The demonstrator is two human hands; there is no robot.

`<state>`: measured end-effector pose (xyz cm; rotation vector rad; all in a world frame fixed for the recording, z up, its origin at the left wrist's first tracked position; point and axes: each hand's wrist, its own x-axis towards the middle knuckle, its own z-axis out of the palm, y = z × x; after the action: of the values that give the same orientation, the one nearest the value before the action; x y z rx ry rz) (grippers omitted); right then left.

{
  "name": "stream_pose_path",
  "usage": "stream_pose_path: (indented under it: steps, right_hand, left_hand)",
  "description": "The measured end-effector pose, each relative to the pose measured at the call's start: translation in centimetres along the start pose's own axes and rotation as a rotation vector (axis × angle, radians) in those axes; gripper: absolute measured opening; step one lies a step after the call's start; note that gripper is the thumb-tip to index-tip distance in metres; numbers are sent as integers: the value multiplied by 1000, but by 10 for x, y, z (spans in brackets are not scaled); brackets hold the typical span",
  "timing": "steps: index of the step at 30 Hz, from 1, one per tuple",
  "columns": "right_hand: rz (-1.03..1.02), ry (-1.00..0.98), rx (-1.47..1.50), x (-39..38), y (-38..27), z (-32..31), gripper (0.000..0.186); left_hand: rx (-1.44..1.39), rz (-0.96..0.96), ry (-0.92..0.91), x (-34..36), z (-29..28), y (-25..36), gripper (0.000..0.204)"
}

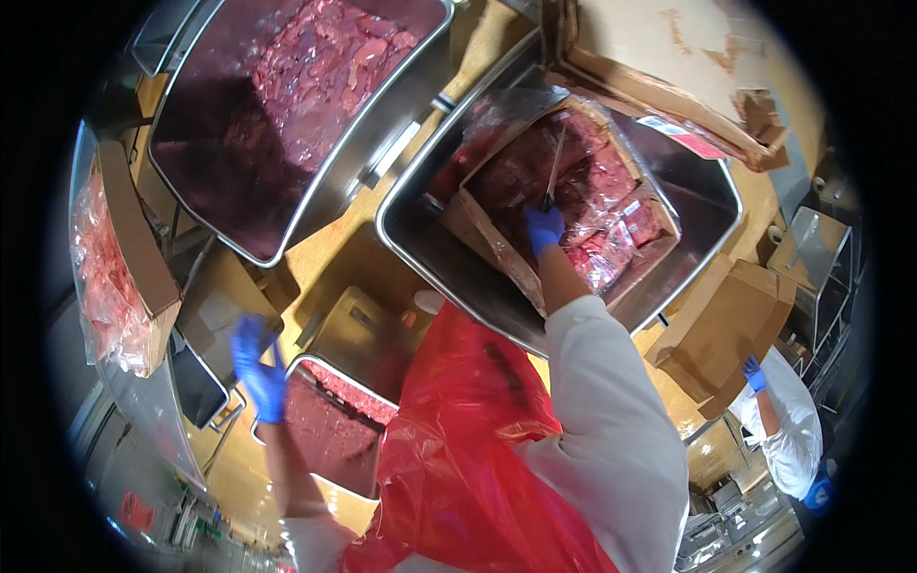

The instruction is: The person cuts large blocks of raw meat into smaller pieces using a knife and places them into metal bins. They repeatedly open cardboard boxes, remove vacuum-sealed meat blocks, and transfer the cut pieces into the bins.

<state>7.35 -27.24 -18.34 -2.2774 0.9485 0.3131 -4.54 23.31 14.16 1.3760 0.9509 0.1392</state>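
I am gripping a knife [553, 170] in my closed right hand [543, 227], blade running up and away into the bagged frozen meat block [583, 205] lying beneath it, inside its cardboard carton [497, 250]. My left hand [258, 368] is hanging open, well apart. Judged step: slitting the wrap; next calls for a controlled draw.

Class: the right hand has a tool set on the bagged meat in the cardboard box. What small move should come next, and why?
Probably draw the thin knife-like tool in the blue-gloved right hand along the clear plastic bag of red meat: its blade lies against the bag, which looks unopened inside the open cardboard box.
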Motion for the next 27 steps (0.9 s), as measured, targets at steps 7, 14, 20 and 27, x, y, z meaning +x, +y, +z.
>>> stream_pose_path:
  steps: [7,14,20,27]
  right_hand:
    - [443,423,293,80,-43,63,39]
    - [237,165,1162,98,20,72,15]
    - [267,-49,1282,29,-33,10,16]
    - [65,-196,1141,6,-75,-64,19]
  left_hand:
    - [1311,196,-408,-151,-93,-117,27]
    - [1022,-313,57,-206,-144,-154,25]
    - [999,180,-94,-149,-90,-146,21]
    - [828,417,-145,-102,-26,-138,16]
